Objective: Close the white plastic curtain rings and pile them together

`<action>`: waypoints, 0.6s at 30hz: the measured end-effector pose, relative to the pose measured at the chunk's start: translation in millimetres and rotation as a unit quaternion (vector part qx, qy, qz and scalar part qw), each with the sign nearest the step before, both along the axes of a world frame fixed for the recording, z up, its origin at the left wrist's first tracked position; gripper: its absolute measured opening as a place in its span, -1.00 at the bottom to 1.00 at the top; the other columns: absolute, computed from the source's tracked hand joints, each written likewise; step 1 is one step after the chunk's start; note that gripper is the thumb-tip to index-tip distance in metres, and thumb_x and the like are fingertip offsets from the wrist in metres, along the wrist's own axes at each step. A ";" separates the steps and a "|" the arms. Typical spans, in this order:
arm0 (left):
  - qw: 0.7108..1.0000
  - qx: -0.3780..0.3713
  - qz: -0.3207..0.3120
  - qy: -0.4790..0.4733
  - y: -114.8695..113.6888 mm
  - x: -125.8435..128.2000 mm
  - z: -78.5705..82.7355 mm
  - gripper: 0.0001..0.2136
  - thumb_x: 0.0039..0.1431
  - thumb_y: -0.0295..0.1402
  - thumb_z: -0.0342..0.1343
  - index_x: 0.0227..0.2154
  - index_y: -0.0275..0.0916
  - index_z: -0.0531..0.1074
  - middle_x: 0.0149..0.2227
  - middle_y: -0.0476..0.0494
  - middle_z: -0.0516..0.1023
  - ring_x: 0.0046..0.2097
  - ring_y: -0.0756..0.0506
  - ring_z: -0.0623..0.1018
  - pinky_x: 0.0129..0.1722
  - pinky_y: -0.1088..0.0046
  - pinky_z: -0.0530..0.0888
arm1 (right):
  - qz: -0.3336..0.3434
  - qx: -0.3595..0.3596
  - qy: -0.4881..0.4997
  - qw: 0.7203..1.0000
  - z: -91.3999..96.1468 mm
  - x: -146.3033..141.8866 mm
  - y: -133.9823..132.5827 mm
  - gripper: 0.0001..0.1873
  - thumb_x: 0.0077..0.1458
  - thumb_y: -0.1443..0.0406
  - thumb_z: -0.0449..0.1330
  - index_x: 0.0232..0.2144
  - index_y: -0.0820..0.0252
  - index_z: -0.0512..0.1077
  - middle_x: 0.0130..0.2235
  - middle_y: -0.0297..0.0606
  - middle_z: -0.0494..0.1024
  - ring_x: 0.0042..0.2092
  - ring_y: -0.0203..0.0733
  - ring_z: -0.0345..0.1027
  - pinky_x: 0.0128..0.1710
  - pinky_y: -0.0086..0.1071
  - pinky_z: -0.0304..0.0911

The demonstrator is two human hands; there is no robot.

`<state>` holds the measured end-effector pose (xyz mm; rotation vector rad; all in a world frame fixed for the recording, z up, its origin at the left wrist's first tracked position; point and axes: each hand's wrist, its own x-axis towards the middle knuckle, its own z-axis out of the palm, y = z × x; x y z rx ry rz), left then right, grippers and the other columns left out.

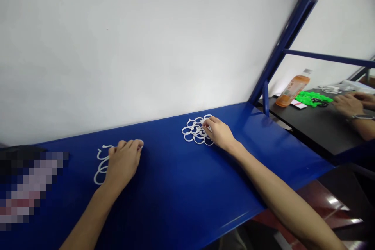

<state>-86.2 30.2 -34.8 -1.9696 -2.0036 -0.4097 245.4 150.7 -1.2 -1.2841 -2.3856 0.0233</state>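
Several thin white rings [102, 166], one with a gap in its loop, lie on the blue tabletop [166, 187] at the left. My left hand [124, 160] is over them with its fingers curled down, covering part of the group. A bit of white ring [141, 144] pokes out at its fingertips. Farther right lies a flat cluster of white rings [193, 131], overlapping or linked; I cannot tell which. My right hand [218, 131] reaches to the cluster's right side, thumb and fingers pinched on a ring there.
A white wall [146, 47] rises behind the table. Blue frame posts [281, 43] stand at the right. Beyond them, a black table [319, 125] holds an orange drink bottle [294, 89], green pieces [315, 98] and another person's hands [350, 105]. A pixelated patch covers the far left.
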 end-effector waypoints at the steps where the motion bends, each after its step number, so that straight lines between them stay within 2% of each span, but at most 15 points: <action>1: 0.999 -0.003 -0.030 -0.023 1.6 4.1 1.0 -0.81 0.29 -0.33 -0.07 -0.24 -0.17 0.45 -0.27 -0.21 0.61 -0.18 -0.27 0.48 -0.21 0.18 0.32 | 0.000 0.006 0.000 1.000 0.8 -0.3 -0.9 -0.84 0.34 0.28 0.10 -0.16 0.18 0.47 -0.15 -0.14 0.50 -0.15 -0.14 0.42 -0.30 -0.40 0.29; 5: 0.985 0.021 -0.149 -0.079 0.6 26.7 7.7 -0.85 0.33 -0.34 -0.04 -0.31 -0.17 0.41 -0.33 -0.09 0.56 -0.24 -0.16 0.48 -0.17 0.28 0.37 | 0.017 0.029 0.025 0.999 7.0 -2.9 -9.4 -0.83 0.35 0.27 0.09 -0.16 0.19 0.47 -0.17 -0.14 0.49 -0.18 -0.16 0.41 -0.26 -0.37 0.31; 8: 0.969 0.064 -0.227 -0.071 -8.0 49.8 12.6 -0.83 0.37 -0.40 -0.06 -0.31 -0.17 0.41 -0.33 -0.03 0.56 -0.25 -0.09 0.48 -0.14 0.34 0.37 | 0.078 0.015 0.074 0.994 9.2 -11.3 -25.4 -0.80 0.37 0.24 0.07 -0.19 0.19 0.47 -0.20 -0.18 0.52 -0.18 -0.17 0.41 -0.21 -0.34 0.31; 10: 0.954 0.084 -0.282 -0.056 -14.7 64.8 15.2 -0.82 0.37 -0.48 -0.06 -0.29 -0.18 0.42 -0.29 -0.03 0.58 -0.22 -0.06 0.49 -0.13 0.37 0.37 | 0.149 -0.038 0.112 0.982 7.3 -20.6 -40.0 -0.79 0.36 0.19 0.09 -0.17 0.18 0.46 -0.20 -0.21 0.54 -0.19 -0.18 0.43 -0.19 -0.32 0.32; 13: 0.931 0.110 -0.347 -0.028 -21.7 79.8 17.7 -0.82 0.35 -0.53 -0.03 -0.28 -0.20 0.45 -0.27 -0.04 0.60 -0.23 -0.04 0.50 -0.15 0.38 0.40 | 0.227 -0.171 0.176 0.943 -0.4 -36.0 -60.2 -0.71 0.29 0.14 0.19 -0.04 0.17 0.39 -0.23 -0.27 0.57 -0.27 -0.24 0.46 -0.25 -0.36 0.34; 15: 0.921 0.122 -0.369 -0.016 -23.2 83.4 18.8 -0.81 0.33 -0.54 -0.02 -0.27 -0.20 0.48 -0.29 -0.04 0.61 -0.23 -0.05 0.52 -0.13 0.37 0.44 | 0.230 -0.237 0.226 0.917 -6.8 -43.9 -67.7 -0.70 0.27 0.17 0.21 -0.02 0.18 0.33 -0.29 -0.32 0.56 -0.35 -0.28 0.44 -0.33 -0.40 0.33; 18: 0.915 0.135 -0.380 -0.010 -22.7 83.2 19.5 -0.80 0.32 -0.56 -0.01 -0.23 -0.20 0.49 -0.25 -0.06 0.62 -0.16 -0.07 0.55 -0.06 0.34 0.47 | 0.208 -0.270 0.285 0.896 -14.1 -49.4 -68.7 -0.82 0.26 0.28 0.17 -0.10 0.17 0.30 -0.39 -0.41 0.48 -0.42 -0.32 0.39 -0.40 -0.44 0.30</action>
